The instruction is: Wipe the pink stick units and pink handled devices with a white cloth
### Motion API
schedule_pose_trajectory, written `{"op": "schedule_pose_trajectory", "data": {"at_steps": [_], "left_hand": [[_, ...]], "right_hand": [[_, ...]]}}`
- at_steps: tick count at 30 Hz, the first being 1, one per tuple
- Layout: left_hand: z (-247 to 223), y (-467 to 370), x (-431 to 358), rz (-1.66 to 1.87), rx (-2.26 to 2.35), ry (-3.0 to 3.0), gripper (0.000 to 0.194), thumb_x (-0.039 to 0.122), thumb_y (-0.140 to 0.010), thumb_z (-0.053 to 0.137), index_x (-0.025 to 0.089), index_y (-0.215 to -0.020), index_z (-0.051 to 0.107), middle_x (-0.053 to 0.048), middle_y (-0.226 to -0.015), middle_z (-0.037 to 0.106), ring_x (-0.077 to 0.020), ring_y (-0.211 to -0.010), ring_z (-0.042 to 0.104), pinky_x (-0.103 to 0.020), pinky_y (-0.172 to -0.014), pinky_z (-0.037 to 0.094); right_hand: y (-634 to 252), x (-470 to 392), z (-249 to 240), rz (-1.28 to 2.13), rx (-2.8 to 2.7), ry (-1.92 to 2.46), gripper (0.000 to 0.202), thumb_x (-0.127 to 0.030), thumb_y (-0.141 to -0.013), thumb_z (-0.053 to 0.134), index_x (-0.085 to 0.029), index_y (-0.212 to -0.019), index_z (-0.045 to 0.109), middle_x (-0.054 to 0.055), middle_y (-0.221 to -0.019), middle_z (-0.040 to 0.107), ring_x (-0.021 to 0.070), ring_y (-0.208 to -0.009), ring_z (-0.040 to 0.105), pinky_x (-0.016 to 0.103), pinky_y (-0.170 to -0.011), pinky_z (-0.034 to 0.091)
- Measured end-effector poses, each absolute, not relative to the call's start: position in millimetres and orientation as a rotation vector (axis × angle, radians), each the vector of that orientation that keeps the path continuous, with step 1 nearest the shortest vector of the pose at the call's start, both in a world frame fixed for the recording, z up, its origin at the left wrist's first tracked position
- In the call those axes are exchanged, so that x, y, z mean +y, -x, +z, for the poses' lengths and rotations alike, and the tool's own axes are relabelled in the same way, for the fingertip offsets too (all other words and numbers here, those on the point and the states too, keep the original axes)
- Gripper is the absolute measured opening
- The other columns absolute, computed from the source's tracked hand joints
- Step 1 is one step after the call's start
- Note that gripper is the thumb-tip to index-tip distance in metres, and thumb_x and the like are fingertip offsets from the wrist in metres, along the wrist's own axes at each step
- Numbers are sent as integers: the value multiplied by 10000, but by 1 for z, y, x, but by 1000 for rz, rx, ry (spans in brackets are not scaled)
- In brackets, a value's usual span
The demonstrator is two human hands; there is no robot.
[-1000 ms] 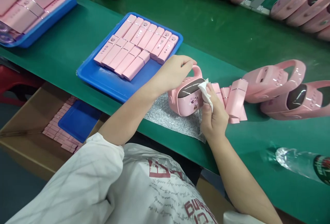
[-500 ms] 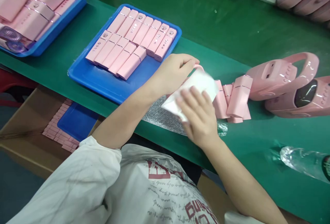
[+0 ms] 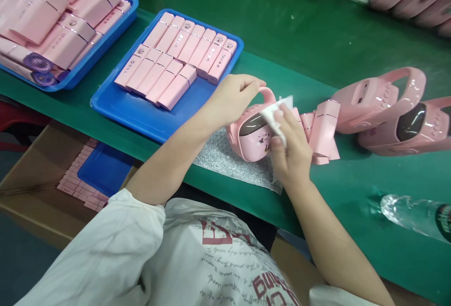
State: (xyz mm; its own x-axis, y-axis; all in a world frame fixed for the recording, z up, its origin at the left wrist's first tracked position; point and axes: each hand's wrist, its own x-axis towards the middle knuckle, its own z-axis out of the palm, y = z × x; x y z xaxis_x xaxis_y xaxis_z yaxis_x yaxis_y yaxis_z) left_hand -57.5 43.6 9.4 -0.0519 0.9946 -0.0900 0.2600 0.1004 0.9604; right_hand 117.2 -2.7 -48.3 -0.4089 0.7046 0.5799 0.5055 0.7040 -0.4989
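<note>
A pink handled device (image 3: 252,144) with a dark glossy window and a small printed pattern rests on a sheet of clear bubble-like wrap (image 3: 225,158). My left hand (image 3: 235,97) is closed on its upper left side near the handle; the fingertips are partly hidden. My right hand (image 3: 293,149) pinches a folded white cloth (image 3: 276,113) against the device's right side, covering part of the window. Just right of that hand lies a small pile of pink boxy pieces (image 3: 324,127).
Left of the device, a blue tray (image 3: 120,113) carries rows of pink pieces. Another blue tray (image 3: 128,17) is heaped with more. Two similar pink devices (image 3: 369,104) stand to the right, near a clear plastic bottle (image 3: 408,212). Below the table is an open carton (image 3: 38,202).
My right hand and the white cloth have moved right and the cloth has folded smaller, uncovering the device's front. My left hand stays almost in place.
</note>
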Motion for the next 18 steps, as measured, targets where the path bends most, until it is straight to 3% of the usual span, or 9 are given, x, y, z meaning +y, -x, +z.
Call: {"op": "schedule_pose_trajectory", "data": {"at_steps": [5,9,18], "left_hand": [[8,59,45,997,1419,-1350,207,231,-906,519,114,-845,679,4,-587,454,-138,-693,537,-283,-659,382],[9,57,42,1001,1374,-1274,173,243,-897,547,119,-870,665,9,-604,449,-147,-723,577,-263,-643,392],[17,57,39,949,1214,-1006,219,197,-908,533,116,-1103,593,24,-649,567,-45,-517,524,-195,-541,385]], "right_hand": [[-122,4,-53,617,-1861,1152,421,-381,-994,329,-203,-1314,537,102,-1227,631,258,-1158,585,434,-960,513],[-122,1,-55,699,-1774,1207,408,-411,-988,351,-214,-1260,584,82,-1156,664,242,-1092,617,410,-920,541],[-125,2,-56,771,-1728,1215,411,-427,-994,338,-211,-1199,622,73,-1079,688,229,-1042,642,371,-859,564]]}}
